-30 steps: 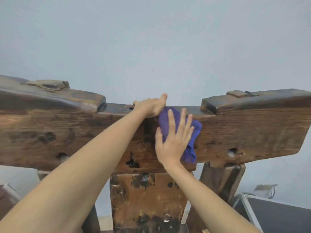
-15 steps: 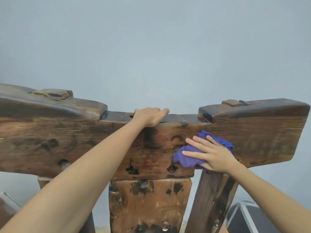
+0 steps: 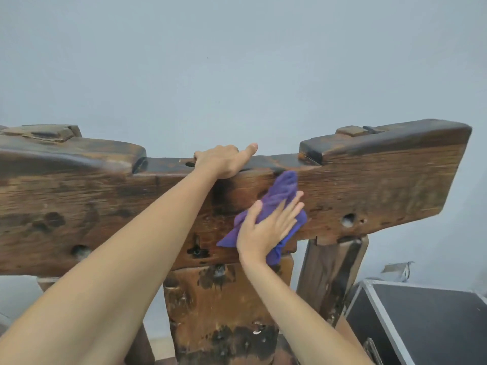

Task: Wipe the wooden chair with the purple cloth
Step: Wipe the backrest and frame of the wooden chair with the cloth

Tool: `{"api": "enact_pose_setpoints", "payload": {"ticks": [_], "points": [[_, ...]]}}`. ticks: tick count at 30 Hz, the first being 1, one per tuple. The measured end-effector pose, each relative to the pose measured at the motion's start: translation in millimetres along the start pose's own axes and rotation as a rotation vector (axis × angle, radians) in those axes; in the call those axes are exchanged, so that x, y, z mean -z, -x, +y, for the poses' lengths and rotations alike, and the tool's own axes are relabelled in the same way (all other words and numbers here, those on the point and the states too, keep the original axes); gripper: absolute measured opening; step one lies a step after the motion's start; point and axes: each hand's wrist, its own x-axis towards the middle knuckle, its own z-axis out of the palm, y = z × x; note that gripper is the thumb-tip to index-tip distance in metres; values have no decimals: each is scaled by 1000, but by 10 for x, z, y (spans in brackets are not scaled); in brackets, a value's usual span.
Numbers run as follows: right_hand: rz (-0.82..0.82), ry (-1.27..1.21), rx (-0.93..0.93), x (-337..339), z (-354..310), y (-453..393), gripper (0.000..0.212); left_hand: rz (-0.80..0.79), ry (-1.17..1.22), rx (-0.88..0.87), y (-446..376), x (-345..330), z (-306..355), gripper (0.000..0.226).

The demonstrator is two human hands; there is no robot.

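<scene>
Right hand flat on the purple cloth, left hand hooked over the top of the chair back.

I've got the wooden chair (image 3: pixel 382 185) filling the view, its broad top rail running across with a dip in the middle, and my left hand (image 3: pixel 224 160) sits in that dip, fingers curled over the top edge and gripping it, index finger pointing off to the right. My right hand (image 3: pixel 266 230) has its fingers straight and spread, palm pressing the purple cloth (image 3: pixel 283 191) against the front face of the rail, just right of centre. The cloth is bunched, one end poking up above my fingertips near the rail's upper edge, another corner trailing out left of my wrist. Below, the central back slat (image 3: pixel 218 306) drops away, and down at the lower right there's a black case (image 3: pixel 432 325) with metal edging beside the chair.
</scene>
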Motion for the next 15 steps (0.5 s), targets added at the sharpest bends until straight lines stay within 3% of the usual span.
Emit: {"api": "enact_pose_setpoints", "payload": {"ticks": [3, 5, 7, 10, 15], "points": [[-354, 212, 653, 54, 443, 324, 81, -11, 38, -13, -38, -4, -75, 81], [-459, 249, 1011, 180, 809, 30, 79, -34, 45, -5, -92, -10, -109, 77], [-545, 320, 1251, 338, 1093, -377, 74, -103, 2, 11, -126, -12, -105, 75], [-533, 420, 1280, 650, 1452, -1023, 73, -134, -27, -16, -186, -24, -118, 74], [-368, 417, 851, 1192, 1947, -1958, 72, -103, -55, -45, -240, -66, -139, 73]]}}
